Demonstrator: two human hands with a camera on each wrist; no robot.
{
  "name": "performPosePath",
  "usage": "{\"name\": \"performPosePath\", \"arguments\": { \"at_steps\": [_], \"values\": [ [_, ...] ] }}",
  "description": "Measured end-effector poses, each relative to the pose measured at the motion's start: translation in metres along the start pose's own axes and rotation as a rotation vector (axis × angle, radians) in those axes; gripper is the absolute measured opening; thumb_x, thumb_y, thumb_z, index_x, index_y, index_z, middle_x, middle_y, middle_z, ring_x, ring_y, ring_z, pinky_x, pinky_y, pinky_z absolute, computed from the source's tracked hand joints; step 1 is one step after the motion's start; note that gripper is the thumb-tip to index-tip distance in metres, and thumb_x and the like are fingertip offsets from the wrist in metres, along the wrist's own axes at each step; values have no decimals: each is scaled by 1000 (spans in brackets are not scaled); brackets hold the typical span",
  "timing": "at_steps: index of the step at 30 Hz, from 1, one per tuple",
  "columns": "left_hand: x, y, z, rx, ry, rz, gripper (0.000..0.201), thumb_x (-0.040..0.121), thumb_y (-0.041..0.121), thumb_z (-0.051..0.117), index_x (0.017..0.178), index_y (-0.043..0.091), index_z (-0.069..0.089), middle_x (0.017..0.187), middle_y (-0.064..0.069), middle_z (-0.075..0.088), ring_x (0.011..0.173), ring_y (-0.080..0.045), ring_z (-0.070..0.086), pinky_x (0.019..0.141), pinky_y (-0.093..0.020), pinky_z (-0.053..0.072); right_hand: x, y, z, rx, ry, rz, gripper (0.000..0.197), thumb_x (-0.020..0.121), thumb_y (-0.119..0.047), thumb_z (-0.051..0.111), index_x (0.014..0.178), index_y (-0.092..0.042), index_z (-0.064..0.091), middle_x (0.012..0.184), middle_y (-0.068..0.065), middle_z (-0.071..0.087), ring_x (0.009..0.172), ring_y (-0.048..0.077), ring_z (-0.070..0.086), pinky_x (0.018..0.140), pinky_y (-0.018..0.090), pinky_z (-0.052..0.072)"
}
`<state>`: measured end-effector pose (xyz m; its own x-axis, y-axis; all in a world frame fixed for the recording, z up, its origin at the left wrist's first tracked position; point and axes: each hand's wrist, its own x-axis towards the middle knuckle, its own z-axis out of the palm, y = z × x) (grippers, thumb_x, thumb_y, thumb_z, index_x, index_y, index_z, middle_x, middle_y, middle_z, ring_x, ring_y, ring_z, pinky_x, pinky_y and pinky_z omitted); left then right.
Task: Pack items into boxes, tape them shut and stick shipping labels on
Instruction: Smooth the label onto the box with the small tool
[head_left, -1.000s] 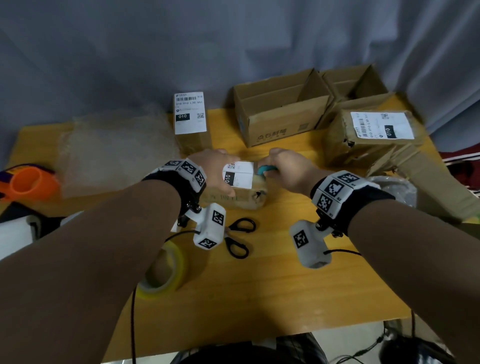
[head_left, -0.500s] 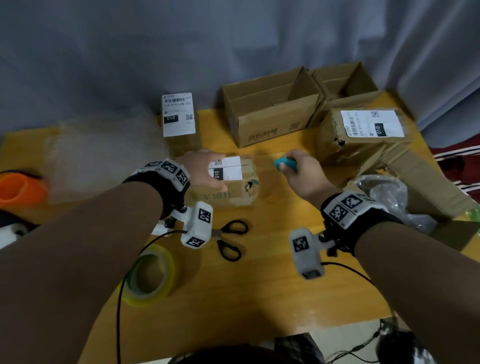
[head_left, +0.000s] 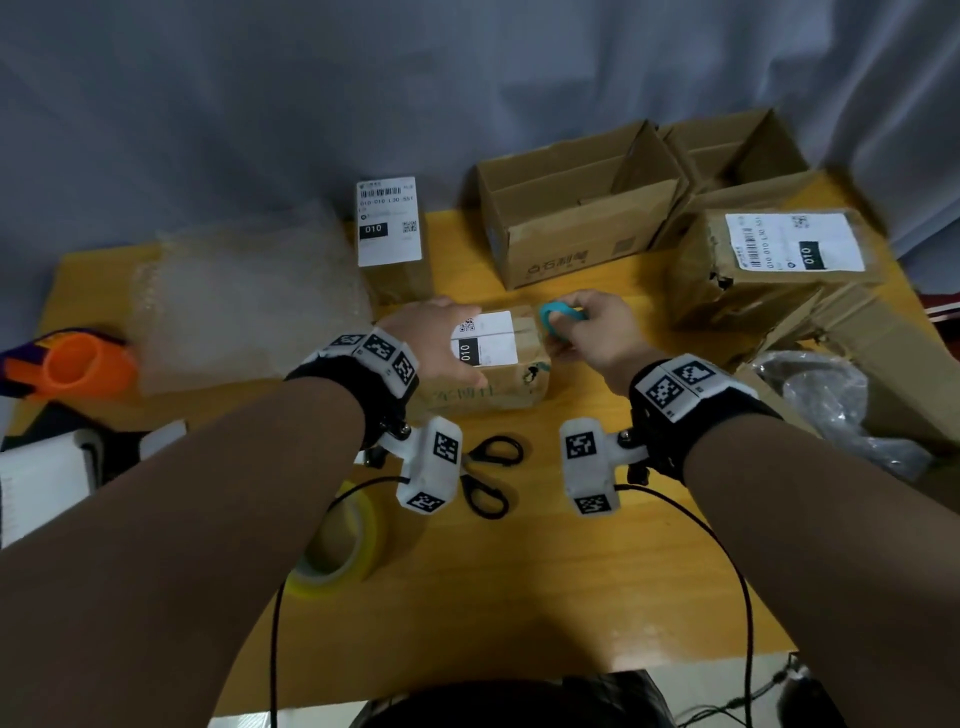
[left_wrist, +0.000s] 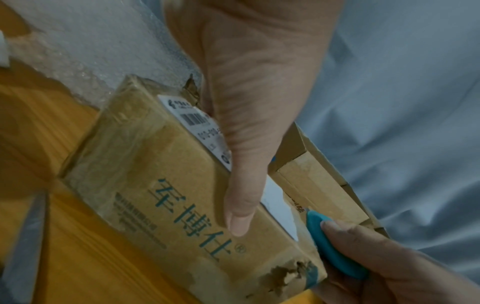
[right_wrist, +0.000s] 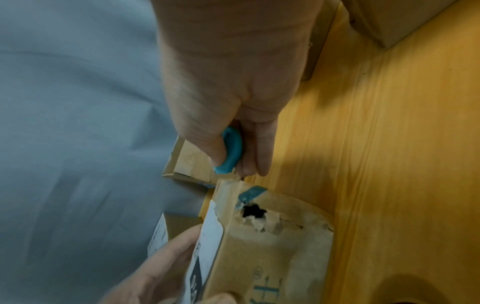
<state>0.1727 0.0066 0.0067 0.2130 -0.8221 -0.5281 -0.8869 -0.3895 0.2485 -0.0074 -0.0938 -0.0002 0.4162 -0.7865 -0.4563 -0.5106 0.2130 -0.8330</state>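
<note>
A small taped cardboard box (head_left: 498, 387) with a white shipping label (head_left: 485, 340) lies at the table's middle. My left hand (head_left: 441, 343) grips it from the left, fingers over the top and thumb (left_wrist: 241, 205) pressed on the printed front side (left_wrist: 155, 195). My right hand (head_left: 592, 332) pinches a small teal cutter (head_left: 558, 314) at the box's right end. In the right wrist view the cutter (right_wrist: 232, 154) has its tip at the box's upper corner (right_wrist: 233, 185), beside a torn hole (right_wrist: 253, 212). The left wrist view shows the cutter (left_wrist: 335, 253) against that end.
Black scissors (head_left: 488, 478) and a yellow tape roll (head_left: 337, 545) lie in front of the box. Bubble wrap (head_left: 244, 296) and an orange dispenser (head_left: 72, 364) are at the left. A labelled upright box (head_left: 389, 234), open boxes (head_left: 576, 208) and a labelled box (head_left: 769, 260) stand behind and right.
The right hand drew the cutter away to the right of the box, then brought it back to the box's right end. The left hand stayed on the box.
</note>
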Motion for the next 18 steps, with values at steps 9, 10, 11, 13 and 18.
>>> {"name": "performPosePath", "arguments": {
  "at_steps": [9,10,11,13,18],
  "values": [
    [-1,3,-3,64,-15,-34,104,60,69,72,146,37,24,146,2,35,131,-27,35,104,-49,37,7,-9,-6,-231,-49,-27,32,96,-21,54,122,-4,58,97,10,61,70,15,58,67,29,50],
    [-2,3,-3,68,-17,-35,104,60,69,72,146,37,24,146,2,34,130,-28,35,104,-49,37,7,-10,-7,-235,-55,-22,32,96,-21,53,124,-4,58,98,10,60,68,12,57,64,26,48],
    [-2,4,-3,72,-18,-34,103,61,69,72,146,36,24,146,2,34,130,-28,35,104,-49,37,7,-10,-8,-250,-64,-21,31,97,-20,53,123,-5,58,97,10,60,68,11,56,62,23,46],
    [-3,5,-3,84,-12,-27,103,61,69,71,146,36,25,144,2,36,129,-28,36,103,-48,38,6,-13,-10,-303,-86,-34,28,97,-19,52,120,-5,60,97,10,59,68,11,54,58,20,43],
    [-8,7,-2,124,12,-6,102,59,71,70,145,36,27,138,5,40,124,-25,41,98,-44,43,3,-24,-12,-445,-143,-64,26,98,-12,49,118,-2,62,110,12,58,87,20,55,68,26,43]
  ]
}}
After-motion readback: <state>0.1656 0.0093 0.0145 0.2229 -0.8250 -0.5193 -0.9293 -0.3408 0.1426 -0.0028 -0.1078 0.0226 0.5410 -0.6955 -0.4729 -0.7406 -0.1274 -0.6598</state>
